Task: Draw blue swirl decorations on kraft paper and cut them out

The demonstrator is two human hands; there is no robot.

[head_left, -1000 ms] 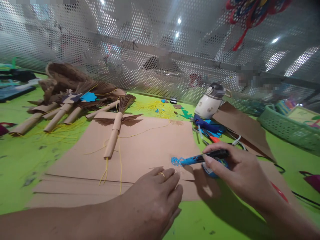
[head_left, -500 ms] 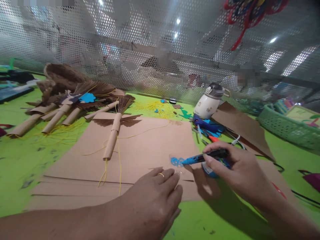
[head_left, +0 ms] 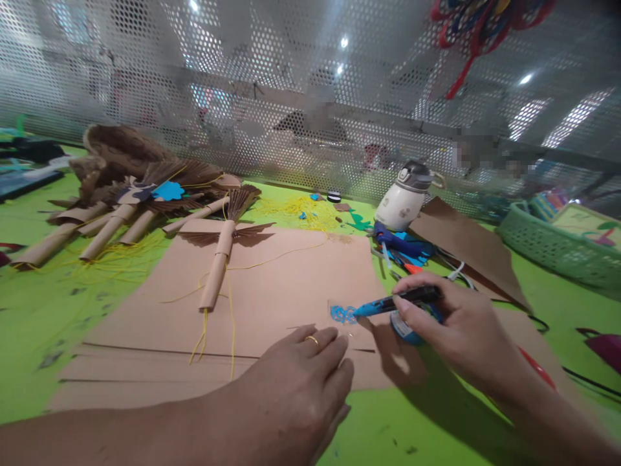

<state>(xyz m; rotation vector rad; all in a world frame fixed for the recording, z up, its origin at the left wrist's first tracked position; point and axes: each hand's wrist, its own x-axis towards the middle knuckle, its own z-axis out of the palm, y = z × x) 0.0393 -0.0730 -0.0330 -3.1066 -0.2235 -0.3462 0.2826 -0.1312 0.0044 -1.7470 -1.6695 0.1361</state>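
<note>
Marker [head_left: 395, 302] placement leads the head view: the right hand [head_left: 458, 323] pinches it between thumb and fingers, its blue tip at the right end of the blue scribble [head_left: 343, 314] on the brown sheets [head_left: 291, 278]. The left hand [head_left: 310, 375] lies palm down just below, gripping nothing visible — a sound anchor if it presses evenly. Short, light, overlapping strokes should fill best — with fingertips clear of the blue to avoid smears.

I see a green table [head_left: 29, 304]: paper [head_left: 291, 291] at centre, tubes [head_left: 46, 247] left, bottle [head_left: 400, 206] right of centre, basket [head_left: 557, 249] far right.
</note>
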